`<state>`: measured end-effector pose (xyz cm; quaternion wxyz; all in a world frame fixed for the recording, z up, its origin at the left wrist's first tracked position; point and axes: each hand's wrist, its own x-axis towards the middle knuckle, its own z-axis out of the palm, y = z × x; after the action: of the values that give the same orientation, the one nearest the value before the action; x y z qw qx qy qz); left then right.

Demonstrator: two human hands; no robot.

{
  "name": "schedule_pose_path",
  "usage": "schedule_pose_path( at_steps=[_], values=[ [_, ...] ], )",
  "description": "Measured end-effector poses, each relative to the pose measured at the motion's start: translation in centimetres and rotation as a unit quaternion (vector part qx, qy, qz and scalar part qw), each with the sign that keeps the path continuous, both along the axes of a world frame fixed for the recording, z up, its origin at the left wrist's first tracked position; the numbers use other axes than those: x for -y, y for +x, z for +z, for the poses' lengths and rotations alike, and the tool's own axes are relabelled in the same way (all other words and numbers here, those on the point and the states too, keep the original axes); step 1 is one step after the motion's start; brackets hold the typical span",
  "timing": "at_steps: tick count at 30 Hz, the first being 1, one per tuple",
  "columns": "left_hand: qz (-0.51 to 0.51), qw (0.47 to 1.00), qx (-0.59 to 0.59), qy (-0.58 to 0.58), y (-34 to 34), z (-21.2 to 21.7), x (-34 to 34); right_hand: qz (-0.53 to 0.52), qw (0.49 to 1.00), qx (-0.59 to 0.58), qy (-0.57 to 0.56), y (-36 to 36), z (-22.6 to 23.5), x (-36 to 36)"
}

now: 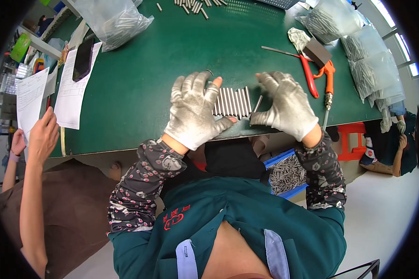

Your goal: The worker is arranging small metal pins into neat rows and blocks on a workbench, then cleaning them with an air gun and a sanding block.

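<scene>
In the head view, the gloved left hand point(193, 111) lies flat with fingers spread, covering the left end of a row of metal rods point(235, 102) near the front edge of the green surface point(172, 51). The gloved right hand point(286, 104) rests open at the row's right side, thumb beside one slanted rod point(257, 103). How many rods lie under the left palm cannot be told. A bin of rods point(288, 174) below is half hidden by the sleeve.

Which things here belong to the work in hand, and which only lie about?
In hand: left hand, right hand, row of metal rods.
Lying about: red scissors, black phone, paper sheets, bagged rods.
</scene>
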<state>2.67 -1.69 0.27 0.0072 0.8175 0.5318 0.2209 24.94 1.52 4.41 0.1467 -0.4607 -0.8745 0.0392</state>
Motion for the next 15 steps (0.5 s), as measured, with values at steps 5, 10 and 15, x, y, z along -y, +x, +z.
schedule_pose_path(
  at_steps=[5, 10, 15],
  values=[
    [0.027, 0.999, -0.024, -0.027, -2.6, -0.5, -0.1, -0.060, 0.991, 0.099, -0.071, -0.2, -1.1, 1.2],
    [-0.011, 0.999, -0.033, -0.032, -2.7, -1.2, -0.2, 0.042, 0.996, 0.028, -0.073, -0.1, -1.2, -0.2],
    [-0.032, 0.998, -0.057, -0.025, -2.2, -1.1, -0.3, 0.020, 0.994, 0.075, -0.080, -2.2, -0.7, 0.0]
  ],
)
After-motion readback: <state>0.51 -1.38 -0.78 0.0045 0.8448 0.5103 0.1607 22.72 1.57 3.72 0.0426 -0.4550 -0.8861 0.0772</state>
